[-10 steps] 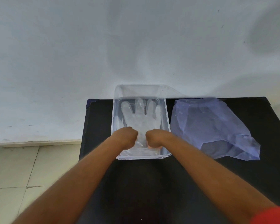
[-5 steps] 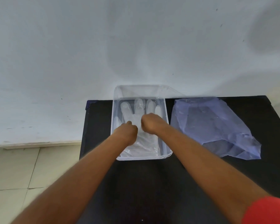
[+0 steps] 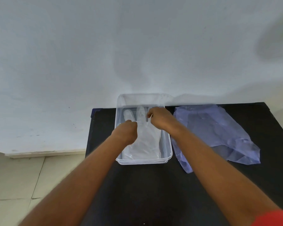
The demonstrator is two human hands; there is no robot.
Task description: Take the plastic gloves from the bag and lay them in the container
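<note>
A clear plastic glove (image 3: 144,141) lies flat in the clear rectangular container (image 3: 169,154), its fingers pointing toward the wall. My left hand (image 3: 127,132) rests on the glove's left side near the thumb, fingers curled down on the plastic. My right hand (image 3: 159,119) is over the glove's right fingers and pinches the thin plastic there. The bluish plastic bag (image 3: 219,132) lies crumpled flat on the table just right of the container, under my right forearm's far side.
The black table (image 3: 145,193) stands against a white wall (image 3: 137,46). Its left edge runs just left of the container, with tiled floor (image 3: 23,185) beyond. A red sleeve (image 3: 274,218) shows at the bottom right.
Both hands slid from the glove's cuff end up toward its fingers. The right hand went farthest, to the far right fingers, and now pinches the plastic. The bag has not moved.
</note>
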